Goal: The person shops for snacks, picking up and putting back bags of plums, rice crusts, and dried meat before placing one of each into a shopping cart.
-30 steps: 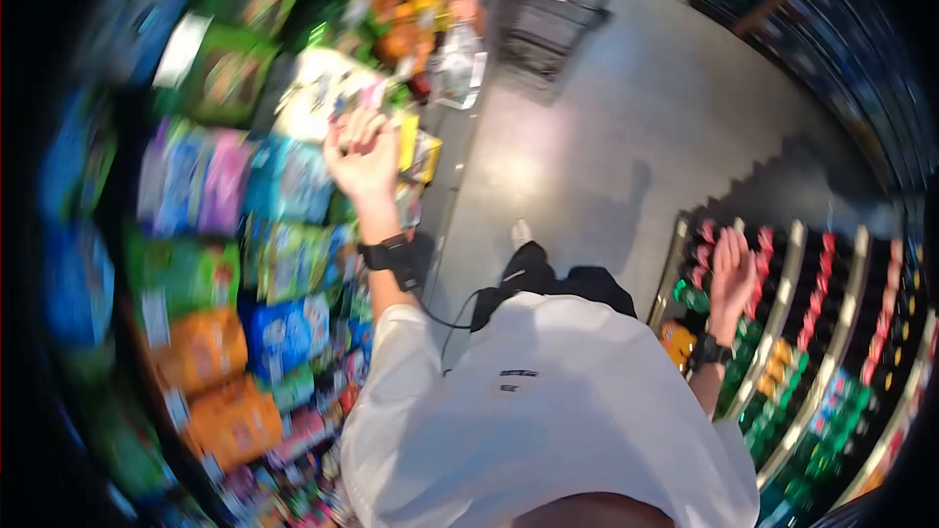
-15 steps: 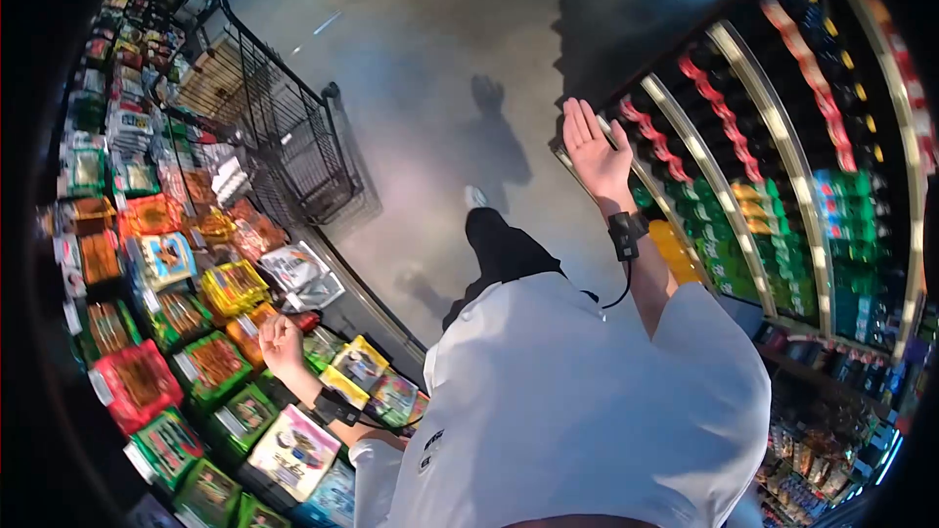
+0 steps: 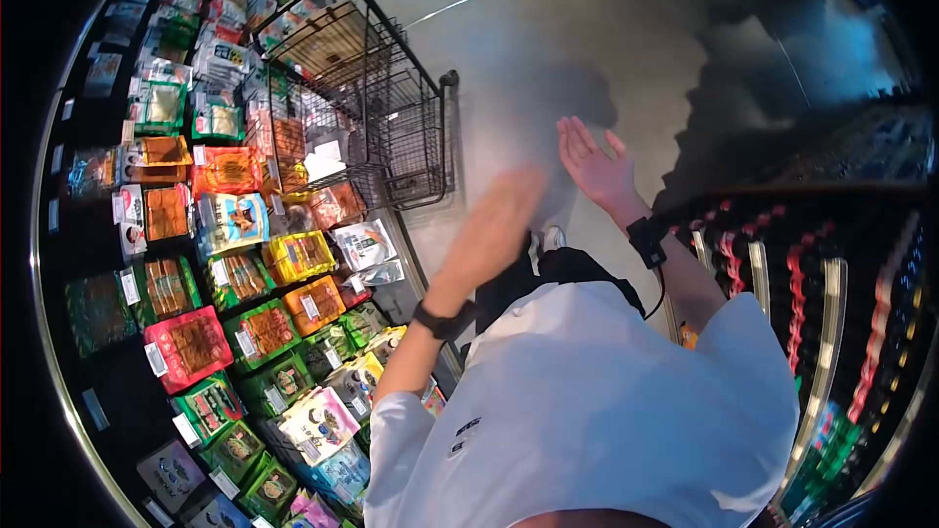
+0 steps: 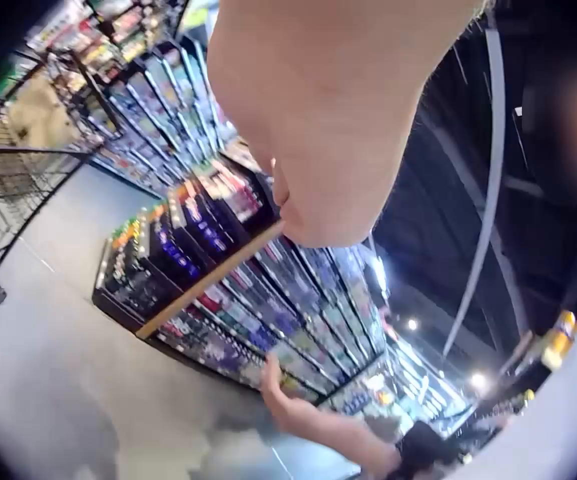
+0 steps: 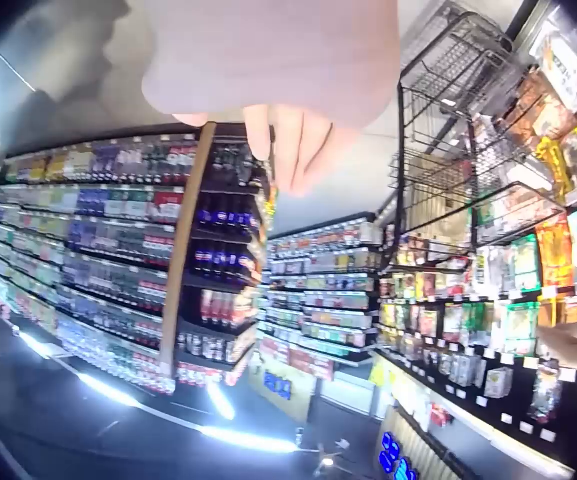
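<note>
In the head view my left hand (image 3: 494, 230) is held out over the aisle floor, blurred by motion, its fingers extended and nothing in it. My right hand (image 3: 599, 171) is a little ahead and to the right, palm up with straight fingers, also holding nothing. A gap of floor shows between the two hands. Nearest the left hand are the packaged snacks (image 3: 362, 246) on the left display. A black wire shopping cart (image 3: 406, 127) stands beyond it, against that display. The left wrist view shows my right hand (image 4: 318, 428) low in the frame.
Flat packs such as a red pack (image 3: 189, 350) and a yellow pack (image 3: 298, 256) fill the left display. Shelves of drink bottles (image 3: 797, 313) rise on the right. Grey floor (image 3: 489, 49) runs between them. Farther off stands a bottle shelf (image 5: 118, 220).
The left hand has moved from over the snack packs rightward to above the floor. My view has turned, so the cart appears farther right. The right hand stays outstretched.
</note>
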### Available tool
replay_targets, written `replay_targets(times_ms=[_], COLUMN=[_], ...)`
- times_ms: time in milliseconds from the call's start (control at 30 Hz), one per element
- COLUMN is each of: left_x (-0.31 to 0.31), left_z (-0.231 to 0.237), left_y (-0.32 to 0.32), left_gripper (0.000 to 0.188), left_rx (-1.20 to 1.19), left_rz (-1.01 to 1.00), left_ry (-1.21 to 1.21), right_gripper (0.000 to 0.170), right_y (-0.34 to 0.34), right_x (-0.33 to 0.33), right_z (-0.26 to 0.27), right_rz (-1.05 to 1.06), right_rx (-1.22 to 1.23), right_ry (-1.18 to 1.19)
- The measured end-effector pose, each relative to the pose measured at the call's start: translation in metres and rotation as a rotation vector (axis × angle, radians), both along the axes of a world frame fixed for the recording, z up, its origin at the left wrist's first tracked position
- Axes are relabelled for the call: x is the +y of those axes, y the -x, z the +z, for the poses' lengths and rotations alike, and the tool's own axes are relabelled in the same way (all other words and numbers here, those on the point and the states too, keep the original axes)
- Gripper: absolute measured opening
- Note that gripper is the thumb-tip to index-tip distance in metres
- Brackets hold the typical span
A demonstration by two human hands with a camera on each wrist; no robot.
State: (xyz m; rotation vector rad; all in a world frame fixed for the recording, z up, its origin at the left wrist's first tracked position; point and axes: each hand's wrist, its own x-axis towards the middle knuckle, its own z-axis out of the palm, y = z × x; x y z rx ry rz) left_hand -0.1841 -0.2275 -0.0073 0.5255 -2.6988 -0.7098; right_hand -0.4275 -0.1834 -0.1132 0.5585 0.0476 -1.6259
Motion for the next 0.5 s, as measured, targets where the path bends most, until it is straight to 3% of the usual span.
replay_targets(times_ms=[167, 267, 400, 500], left_x=[-0.048, -0.090, -0.138, -0.174], left_z=[-0.012, -0.024, -0.022, -0.022], left_y=[0.050, 0.069, 0.081, 0.084], left_gripper=[0.068, 0.064, 0.055, 0.058], left_rx=[0.082, 0.030, 0.231, 0.194], left_rz=[-0.292, -0.329, -0.372, -0.370], left_ry=[0.083, 0.324, 0.311, 0.411], right_gripper=[0.057, 0.057, 0.055, 0.057], right_y=[-0.004, -0.004, 0.011, 0.014], right_x=[-0.097, -0.142, -0.199, -0.239], right_z=[0.011, 0.032, 0.049, 0.055], right_rz=[0.068, 0.038, -0.002, -0.021], right_rx=[0.020, 0.070, 0.104, 0.124], right_ry=[0.001, -0.039, 0.004, 0.021])
